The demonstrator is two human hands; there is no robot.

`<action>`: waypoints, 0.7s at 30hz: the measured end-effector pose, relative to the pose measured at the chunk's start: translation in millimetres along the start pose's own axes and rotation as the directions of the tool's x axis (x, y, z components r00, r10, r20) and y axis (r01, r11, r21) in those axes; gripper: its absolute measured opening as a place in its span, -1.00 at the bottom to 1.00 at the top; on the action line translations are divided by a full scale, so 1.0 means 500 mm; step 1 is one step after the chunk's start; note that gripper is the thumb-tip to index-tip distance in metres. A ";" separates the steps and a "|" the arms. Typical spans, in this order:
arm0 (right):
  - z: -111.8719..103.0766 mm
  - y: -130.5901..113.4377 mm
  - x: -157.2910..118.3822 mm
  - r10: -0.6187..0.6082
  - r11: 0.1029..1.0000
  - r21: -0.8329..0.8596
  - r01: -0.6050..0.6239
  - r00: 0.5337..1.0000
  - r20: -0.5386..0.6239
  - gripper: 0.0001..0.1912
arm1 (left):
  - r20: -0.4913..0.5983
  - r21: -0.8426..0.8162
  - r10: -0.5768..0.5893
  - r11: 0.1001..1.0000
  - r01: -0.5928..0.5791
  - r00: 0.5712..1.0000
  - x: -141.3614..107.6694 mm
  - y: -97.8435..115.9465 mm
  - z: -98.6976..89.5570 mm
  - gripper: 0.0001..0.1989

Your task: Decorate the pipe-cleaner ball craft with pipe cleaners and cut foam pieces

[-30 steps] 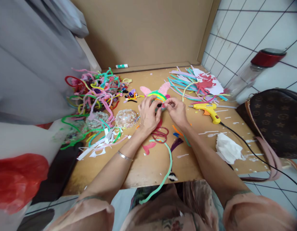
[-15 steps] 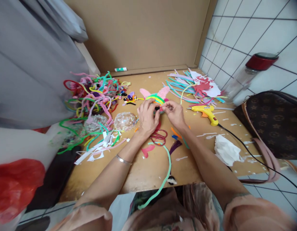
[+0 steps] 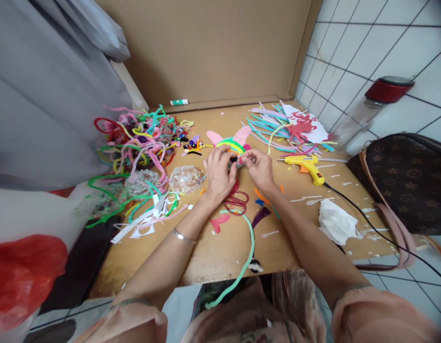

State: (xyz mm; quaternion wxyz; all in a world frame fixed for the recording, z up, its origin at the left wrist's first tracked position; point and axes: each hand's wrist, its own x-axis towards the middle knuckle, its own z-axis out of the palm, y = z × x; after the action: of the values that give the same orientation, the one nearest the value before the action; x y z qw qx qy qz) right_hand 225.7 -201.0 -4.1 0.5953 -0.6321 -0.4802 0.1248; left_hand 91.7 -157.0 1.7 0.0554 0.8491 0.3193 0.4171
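As left grip (image 3: 220, 170) holds eared craft (image 3: 235, 145), right grip (image 3: 259, 168) pinches it

We've got one head-worn view, facing forward and down from above the lap (image 3: 249, 309), close over the worktop (image 3: 213, 257), hands (image 3: 219, 174) mid-frame, wide enough to catch the brown panel (image 3: 213, 52) behind and tiled wall (image 3: 352, 62) at frame right.
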 end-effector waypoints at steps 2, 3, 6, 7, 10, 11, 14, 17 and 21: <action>0.001 0.001 -0.001 -0.016 1.000 -0.018 0.016 1.000 -0.001 -0.92 | 0.009 0.003 -0.005 1.000 0.005 1.000 0.000 0.001 0.001 -0.81; 0.002 0.003 -0.002 -0.022 1.000 -0.021 0.022 1.000 -0.003 -0.92 | 0.011 0.004 -0.004 1.000 0.004 1.000 0.000 0.001 0.001 -0.81; 0.005 0.007 -0.003 -0.032 0.999 -0.017 0.032 0.999 -0.008 -0.93 | 0.009 0.005 -0.001 1.000 0.001 1.000 -0.002 0.002 0.002 -0.80; 0.006 0.009 -0.003 -0.036 0.999 -0.009 0.036 0.999 -0.008 -0.93 | 0.011 0.006 -0.002 1.000 0.002 1.000 -0.002 0.002 0.002 -0.80; 0.009 0.011 -0.003 -0.033 0.999 0.035 0.033 0.999 0.002 -0.93 | 0.012 0.003 0.000 1.000 0.000 1.000 -0.003 0.001 0.002 -0.80; 0.009 0.011 -0.003 -0.027 0.998 0.053 0.027 1.000 0.006 -0.93 | 0.009 0.002 0.002 1.000 -0.002 1.000 -0.003 0.001 0.003 -0.80; 0.012 0.009 -0.002 -0.006 0.994 0.111 0.005 1.000 0.012 -0.94 | 0.006 0.006 0.005 1.000 -0.005 1.000 -0.003 0.000 0.004 -0.81; 0.013 0.007 -0.003 0.004 0.988 0.153 -0.004 1.000 0.002 -0.94 | 0.010 0.018 0.002 1.000 -0.002 1.000 -0.003 0.002 0.003 -0.80; 0.014 0.005 -0.004 0.031 0.983 0.183 -0.029 0.999 -0.008 -0.96 | 0.002 0.020 0.010 1.000 -0.010 1.000 -0.004 0.005 0.003 -0.77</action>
State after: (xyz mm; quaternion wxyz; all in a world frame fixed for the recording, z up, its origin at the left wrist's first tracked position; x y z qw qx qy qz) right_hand 220.9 -197.6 -8.9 0.6513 -0.5826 -0.4540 0.1739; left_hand 93.0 -159.8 0.3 0.0450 0.8515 0.3193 0.4135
